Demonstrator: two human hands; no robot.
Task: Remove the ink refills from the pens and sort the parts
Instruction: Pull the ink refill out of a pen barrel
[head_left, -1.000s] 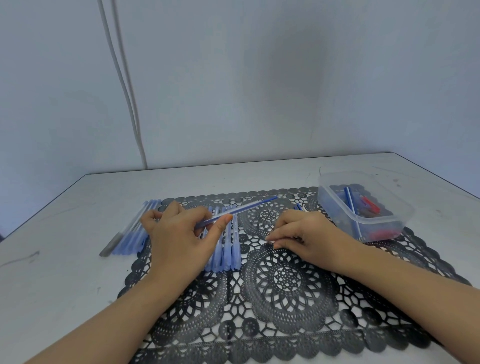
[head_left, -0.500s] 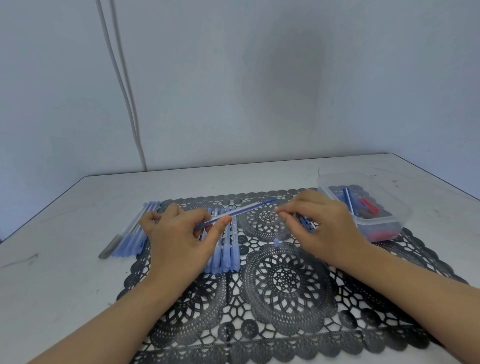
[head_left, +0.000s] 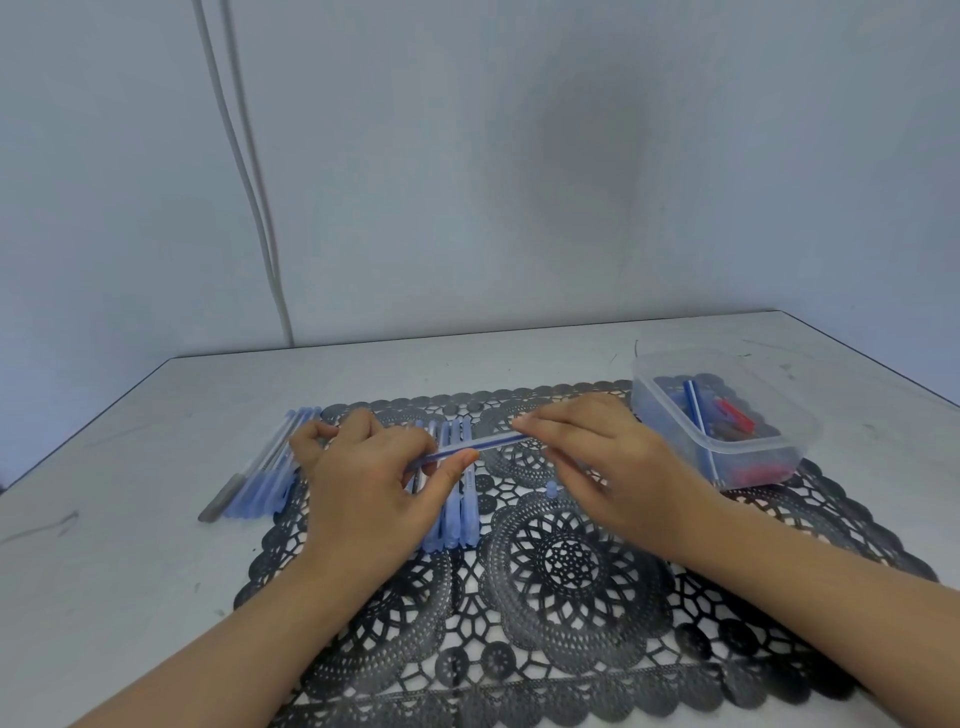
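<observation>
My left hand (head_left: 363, 483) grips a clear blue pen (head_left: 480, 445) between thumb and fingers, holding it just above the mat and pointing to the right. My right hand (head_left: 597, 457) pinches the pen's right end with its fingertips. Under my left hand a row of blue pens (head_left: 457, 509) lies side by side on the black lace mat (head_left: 561, 566). Another bunch of clear pen barrels (head_left: 260, 478) lies at the mat's left edge. A small blue cap (head_left: 551, 488) rests on the mat below my right hand.
A clear plastic tub (head_left: 727, 447) at the right holds blue and red pen parts. The mat lies on a white table (head_left: 130, 545) against a pale wall, where two white cables (head_left: 244, 171) hang down.
My right hand lifted off the mat, left the small blue cap there, and moved up and left to the pen's right end. My left hand kept its grip on the pen.
</observation>
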